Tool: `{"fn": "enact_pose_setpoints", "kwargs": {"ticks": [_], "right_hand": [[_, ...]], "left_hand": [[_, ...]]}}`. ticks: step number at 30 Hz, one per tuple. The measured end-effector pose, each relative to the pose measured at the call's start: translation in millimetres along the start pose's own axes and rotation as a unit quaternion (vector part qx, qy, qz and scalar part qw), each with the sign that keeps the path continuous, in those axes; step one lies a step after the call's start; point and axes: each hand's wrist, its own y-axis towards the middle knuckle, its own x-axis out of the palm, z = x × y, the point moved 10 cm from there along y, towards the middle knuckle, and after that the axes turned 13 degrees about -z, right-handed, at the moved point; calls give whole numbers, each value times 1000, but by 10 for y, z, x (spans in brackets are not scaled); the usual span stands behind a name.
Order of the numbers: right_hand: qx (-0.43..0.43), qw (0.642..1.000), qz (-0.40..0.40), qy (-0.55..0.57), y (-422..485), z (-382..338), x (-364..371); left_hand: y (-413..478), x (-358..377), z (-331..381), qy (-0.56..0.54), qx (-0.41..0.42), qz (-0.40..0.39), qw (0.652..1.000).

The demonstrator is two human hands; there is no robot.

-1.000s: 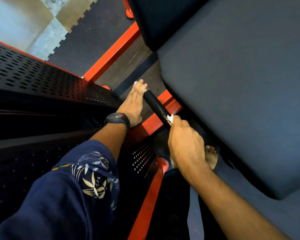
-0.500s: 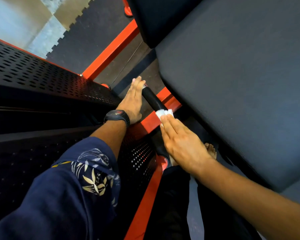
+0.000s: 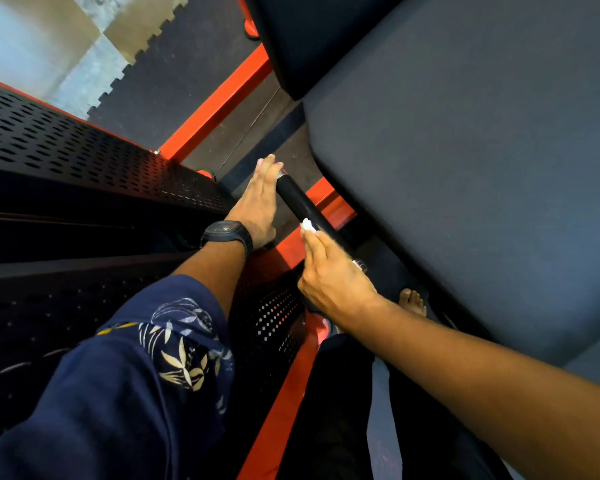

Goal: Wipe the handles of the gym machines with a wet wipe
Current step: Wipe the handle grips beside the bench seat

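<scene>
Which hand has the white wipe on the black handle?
The right hand: its straight fingers press the wipe on the handle. The left hand, wearing the watch, lies flat beside the handle without a wipe.

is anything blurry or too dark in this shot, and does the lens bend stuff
Head view: the right hand with the wipe on the handle is slightly motion-blurred; the left hand is sharper. Also head view: the panel at left sinks into shadow, the floor at top left is washed out, and the wide lens curves the seat edges.
</scene>
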Motion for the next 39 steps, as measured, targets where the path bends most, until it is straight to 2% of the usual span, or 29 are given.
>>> {"fn": "enact_pose_setpoints", "kwargs": {"ticks": [4,6,8,10,12,14,17,19,21,24,27,30,33,36,39], "right_hand": [[7,1000,5,26,-182,18,83],[10,998,60,22,-327,25,53],[-4,985,132,113,-383,161,-86],[-4,970,162,183,-381,300,-189],[61,937,167,301,-467,435,-136],[143,875,138,442,-547,563,-6],[198,811,76,546,-354,777,74],[214,794,43,567,-233,878,110],[220,795,36,565,-336,863,118],[216,819,17,532,-478,739,89],[241,817,-23,524,-408,781,137],[253,856,-42,449,-575,764,51],[236,872,-67,424,-722,747,9],[237,878,-26,416,-873,925,-195],[246,856,67,449,-1087,1129,-384]], "left_hand": [[0,2,13,2,-4,-9,1000],[7,2,7,20,4,-11,1000],[5,10,3,16,2,-9,1000],[-6,3,22,7,-6,-2,1000],[-11,-2,43,10,-3,-4,1000],[-10,-11,47,23,-4,-8,1000],[-11,5,51,25,-7,-12,1000],[-35,4,54,19,-18,-10,1000],[-46,22,60,13,-21,-15,1000],[-49,22,62,16,-23,-15,1000],[-92,17,94,23,-33,-19,999],[-179,21,194,-5,-43,-19,999],[-255,28,329,-26,-69,-32,997],[-266,-64,528,-59,-98,-52,992],[-308,-163,835,-64,-90,-78,991]]}}
